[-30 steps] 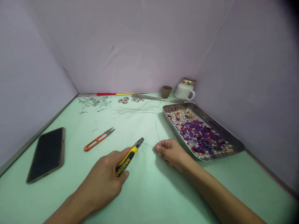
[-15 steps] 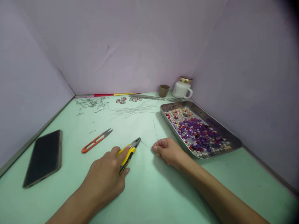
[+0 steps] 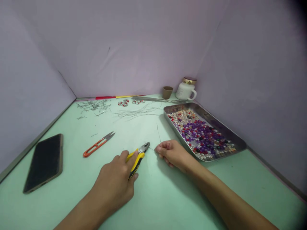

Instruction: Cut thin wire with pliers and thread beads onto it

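Yellow-and-black-gripped steel pliers (image 3: 138, 159) in the left hand (image 3: 115, 180), fingers wrapped round the grips, nose aimed at 1 o'clock. Thin grey metal wire (image 3: 152, 149) spans the short gap from the nose to the right hand (image 3: 173, 155), thumb and index fingers pinching it at the tips. Jaws reach the wire; too small to tell how hard they bite.

Clock centred on the right fingertips: pliers' nose at 10, near but not touching. Straight thin wire stretch (image 3: 158, 132) runs out at 12 over the pale green surface (image 3: 153, 198); can't tell if same piece. Shallow rectangular metal tray (image 3: 230, 137) of purple, red and pearly beads (image 3: 203, 134) at 3, beside the right hand. Orange-handled steel snips (image 3: 105, 140) at 9, black slab phone (image 3: 44, 163) farther that way. Loose grey wires (image 3: 137, 112) at 11.
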{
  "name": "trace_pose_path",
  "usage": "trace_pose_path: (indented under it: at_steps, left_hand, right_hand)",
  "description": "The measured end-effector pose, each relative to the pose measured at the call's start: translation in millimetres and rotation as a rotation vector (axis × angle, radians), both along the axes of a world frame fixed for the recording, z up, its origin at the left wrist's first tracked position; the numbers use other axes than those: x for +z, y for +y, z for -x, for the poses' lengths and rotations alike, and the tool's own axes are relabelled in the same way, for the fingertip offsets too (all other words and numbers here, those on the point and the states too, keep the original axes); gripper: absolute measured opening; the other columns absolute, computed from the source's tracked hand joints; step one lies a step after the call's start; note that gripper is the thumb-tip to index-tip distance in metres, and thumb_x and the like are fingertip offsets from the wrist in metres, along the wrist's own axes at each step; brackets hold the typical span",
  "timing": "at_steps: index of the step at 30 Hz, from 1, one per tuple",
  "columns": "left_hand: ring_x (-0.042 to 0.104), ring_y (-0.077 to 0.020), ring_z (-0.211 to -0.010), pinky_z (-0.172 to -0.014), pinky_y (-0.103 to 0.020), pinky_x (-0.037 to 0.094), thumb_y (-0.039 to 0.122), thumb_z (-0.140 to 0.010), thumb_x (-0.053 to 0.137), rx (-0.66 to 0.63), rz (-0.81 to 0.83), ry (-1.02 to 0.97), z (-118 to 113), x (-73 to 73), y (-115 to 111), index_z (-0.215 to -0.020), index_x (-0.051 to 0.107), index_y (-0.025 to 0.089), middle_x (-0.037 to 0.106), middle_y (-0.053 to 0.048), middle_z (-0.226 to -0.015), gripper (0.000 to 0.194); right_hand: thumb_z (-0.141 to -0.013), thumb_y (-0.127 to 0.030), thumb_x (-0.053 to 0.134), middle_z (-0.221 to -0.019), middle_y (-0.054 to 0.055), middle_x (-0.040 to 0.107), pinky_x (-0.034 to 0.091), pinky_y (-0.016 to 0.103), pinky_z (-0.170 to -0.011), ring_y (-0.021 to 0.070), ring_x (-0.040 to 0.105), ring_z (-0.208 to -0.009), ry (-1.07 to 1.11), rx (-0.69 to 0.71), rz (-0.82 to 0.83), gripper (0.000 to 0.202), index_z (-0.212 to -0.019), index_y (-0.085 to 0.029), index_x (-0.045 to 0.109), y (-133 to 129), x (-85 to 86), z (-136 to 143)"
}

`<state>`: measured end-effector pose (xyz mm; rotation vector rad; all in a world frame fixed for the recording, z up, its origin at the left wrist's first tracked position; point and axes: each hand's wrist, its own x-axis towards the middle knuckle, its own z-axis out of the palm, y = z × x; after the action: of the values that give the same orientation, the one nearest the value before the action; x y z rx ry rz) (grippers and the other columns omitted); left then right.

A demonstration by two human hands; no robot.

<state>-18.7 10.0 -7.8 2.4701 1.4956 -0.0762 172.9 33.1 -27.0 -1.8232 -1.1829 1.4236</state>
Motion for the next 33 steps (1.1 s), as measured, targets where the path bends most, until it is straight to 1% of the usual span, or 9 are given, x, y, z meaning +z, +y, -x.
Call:
trace_pose_path:
  at_steps: [3,7,11,14,17,21,23,26,33]
  left_hand:
    - [0.053,-0.0237,-0.08,-0.058,-0.032,0.039,0.029,-0.079,0.034,-0.003,0.004,0.006,-0.4,1.3,0.0,-0.131,0.03,0.026,0.049,-0.011,-0.108,0.052]
    - [0.053,-0.0239,-0.082,-0.059,-0.032,0.039,0.028,-0.078,0.034,-0.002,0.009,0.002,0.1,1.4,-0.1,-0.131,0.03,0.026,0.048,-0.011,-0.109,0.053]
    - [0.052,-0.0239,-0.084,-0.06,-0.031,0.039,0.029,-0.079,0.034,0.001,0.001,0.001,-0.1,0.9,0.1,-0.131,0.03,0.026,0.048,-0.011,-0.11,0.052]
    - [0.052,-0.0243,-0.083,-0.059,-0.032,0.04,0.029,-0.079,0.034,0.008,0.01,-0.003,-0.8,1.9,0.3,-0.13,0.031,0.025,0.048,-0.011,-0.11,0.052]
    - [0.053,-0.0234,-0.083,-0.06,-0.032,0.04,0.03,-0.079,0.036,0.04,0.022,-0.04,1.3,3.3,1.0,-0.13,0.031,0.029,0.048,-0.009,-0.111,0.052]
    - [0.055,-0.0162,-0.074,-0.066,-0.03,0.042,0.036,-0.079,0.037,0.131,0.035,-0.184,9.4,5.3,3.0,-0.129,0.029,0.034,0.046,-0.003,-0.116,0.051]
    - [0.055,-0.0151,-0.074,-0.069,-0.029,0.042,0.037,-0.079,0.038,0.157,0.034,-0.203,13.0,6.1,3.9,-0.128,0.03,0.036,0.046,-0.001,-0.117,0.05]
    - [0.056,-0.0162,-0.078,-0.069,-0.03,0.042,0.035,-0.078,0.04,0.15,0.027,-0.155,14.8,5.4,4.2,-0.127,0.03,0.039,0.047,0.0,-0.114,0.051]
    - [0.055,-0.0175,-0.081,-0.062,-0.029,0.042,0.033,-0.078,0.04,0.096,-0.032,-0.06,10.0,-1.2,-0.7,-0.129,0.026,0.039,0.047,-0.001,-0.114,0.053]
  right_hand:
    - [-0.071,-0.021,0.053,-0.054,-0.003,0.053,0.03,0.018,-0.036,0.0068,0.044,-0.039,-0.18,0.109,-0.137,0.007,-0.071,-0.016,0.057,-5.3,-0.3,-7.8]
    - [-0.063,-0.02,0.06,-0.058,0.0,0.06,0.032,0.021,-0.047,0.0116,0.051,-0.054,-0.545,0.238,-0.305,0.001,-0.063,-0.018,0.061,-12.8,7.5,-15.4]
    - [-0.065,-0.021,0.059,-0.061,0.0,0.062,0.028,0.023,-0.048,0.0139,0.053,-0.056,-0.754,0.279,-0.266,0.003,-0.065,-0.022,0.062,-19.6,19.0,-11.5]
    - [-0.066,-0.019,0.056,-0.063,0.0,0.063,0.026,0.024,-0.048,0.0149,0.053,-0.057,-0.874,0.257,-0.268,0.008,-0.065,-0.023,0.063,-22.3,22.0,-6.8]
    - [-0.066,-0.019,0.055,-0.062,-0.001,0.064,0.028,0.024,-0.049,0.0149,0.054,-0.059,-0.807,0.214,-0.289,0.01,-0.065,-0.024,0.065,-20.5,15.3,-5.2]
    - [-0.064,-0.025,0.057,-0.059,0.0,0.063,0.032,0.022,-0.048,0.0129,0.053,-0.055,-0.508,0.174,-0.264,0.01,-0.065,-0.021,0.066,-12.9,-2.2,-8.4]
    - [-0.063,-0.027,0.058,-0.057,0.0,0.062,0.034,0.021,-0.048,0.0125,0.053,-0.053,-0.42,0.136,-0.255,0.012,-0.065,-0.019,0.066,-9.1,-8.7,-10.9]
    - [-0.062,-0.028,0.058,-0.055,0.001,0.062,0.035,0.02,-0.047,0.0125,0.053,-0.052,-0.378,0.096,-0.257,0.014,-0.064,-0.017,0.068,-5.7,-12.4,-13.9]
    - [-0.059,-0.026,0.058,-0.053,0.001,0.06,0.035,0.019,-0.045,0.0112,0.051,-0.049,-0.369,0.087,-0.25,0.014,-0.062,-0.016,0.068,-4.9,-10.4,-15.1]
